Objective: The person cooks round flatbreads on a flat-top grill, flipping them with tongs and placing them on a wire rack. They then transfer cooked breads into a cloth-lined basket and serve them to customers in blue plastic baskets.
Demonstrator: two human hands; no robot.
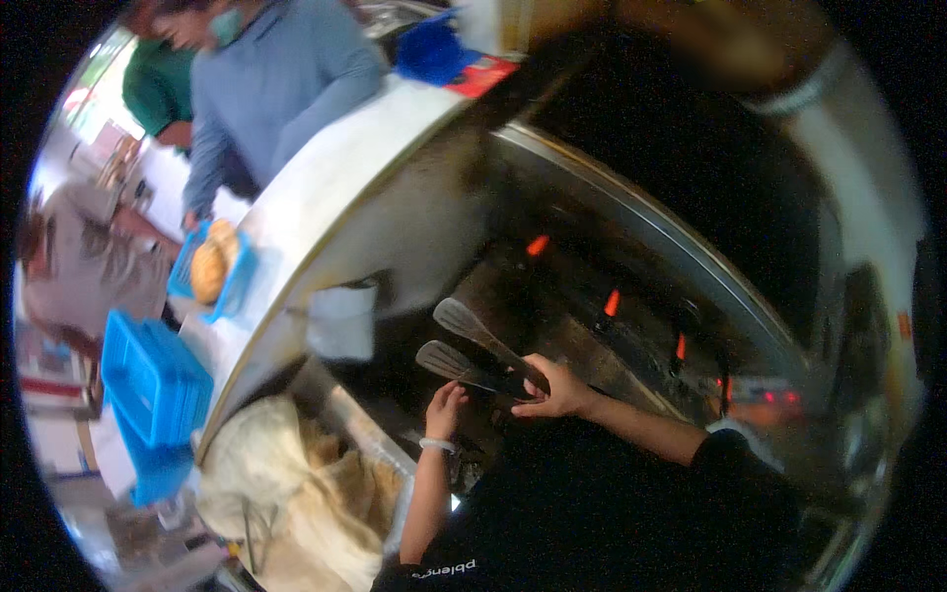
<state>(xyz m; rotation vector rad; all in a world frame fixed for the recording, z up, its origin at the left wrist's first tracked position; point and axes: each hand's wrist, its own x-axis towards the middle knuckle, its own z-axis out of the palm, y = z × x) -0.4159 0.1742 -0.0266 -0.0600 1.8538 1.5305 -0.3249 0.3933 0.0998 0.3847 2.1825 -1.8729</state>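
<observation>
My right hand (555, 388) grips a long metal utensil with two slotted spatula heads, an upper head (460, 318) and a lower head (445, 357). Both point away to the upper left. Whether they are one pair of tongs or two separate turners is not clear. My left hand (444, 405), with a pale band at its wrist, is raised just under the lower head with its fingers bent. Its fingertips come close to that head's neck; contact cannot be made out. Dark shadow hides the area below the hands.
A cloth-lined metal bin (355, 403) holds brown flat pieces. On the white counter (325, 170) stands a blue basket (240, 285) with golden-brown food, a person's hand at its rim. Stacked blue baskets (152, 377) sit nearby. Orange levers (612, 302) line the dark equipment at right.
</observation>
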